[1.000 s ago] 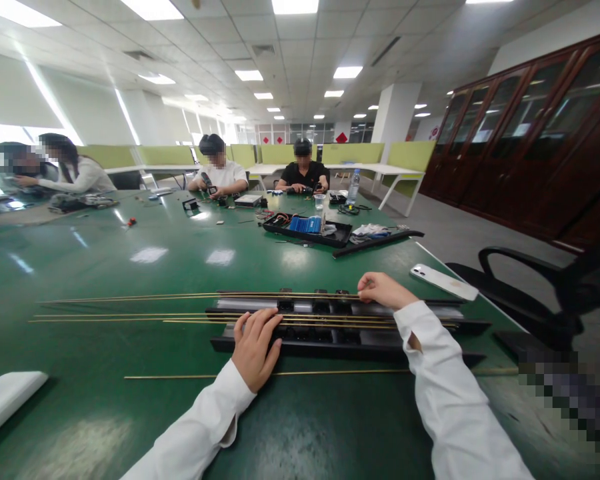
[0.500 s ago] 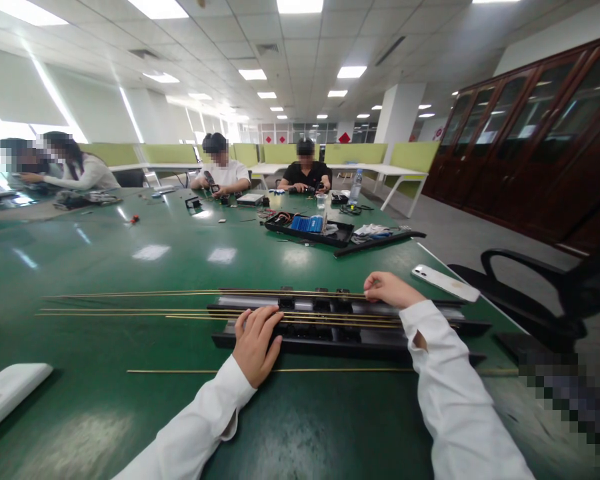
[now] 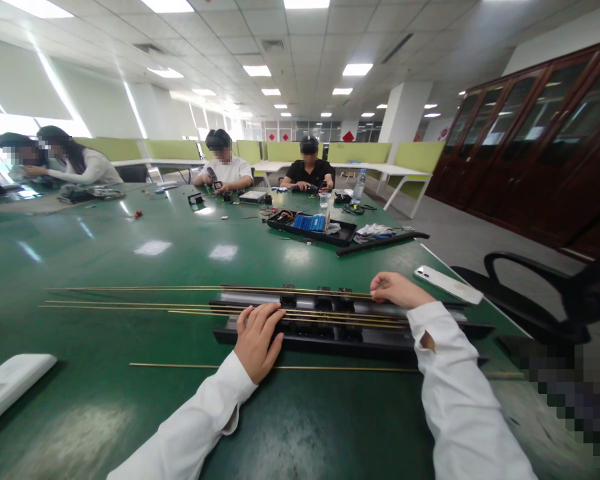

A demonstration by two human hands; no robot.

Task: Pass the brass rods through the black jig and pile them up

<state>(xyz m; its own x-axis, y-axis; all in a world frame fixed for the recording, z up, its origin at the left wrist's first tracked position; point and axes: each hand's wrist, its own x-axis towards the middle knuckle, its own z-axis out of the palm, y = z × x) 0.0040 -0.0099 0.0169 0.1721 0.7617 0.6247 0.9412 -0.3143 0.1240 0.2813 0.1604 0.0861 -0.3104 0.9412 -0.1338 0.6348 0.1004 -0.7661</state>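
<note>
In the head view, two long black rails (image 3: 370,348) with silvery insides lie side by side on the table, with small black blocks (image 3: 324,300) between and along them. Several thin brass-coloured rods (image 3: 130,305) run lengthwise over the rails and stick out far to the left. My left hand (image 3: 257,340) rests on the near rail's left part, fingers spread and tips touching the middle rods. At the far rail, my right hand (image 3: 397,290) has thumb and fingers pinched at the right part of a far rod (image 3: 300,291). One separate rod (image 3: 330,369) lies nearer to me, partly behind my sleeves.
A white phone (image 3: 449,284) lies right of the rails. Beyond are a black tray (image 3: 343,236) holding blue parts, a black strip (image 3: 380,245) and a bottle (image 3: 359,187). A white object (image 3: 17,387) lies at left. Several people sit across the green table (image 3: 100,267).
My right hand has shifted slightly to the right along the far rod, still pinched. My left hand stays in place on the rods. The view has tilted a little.
</note>
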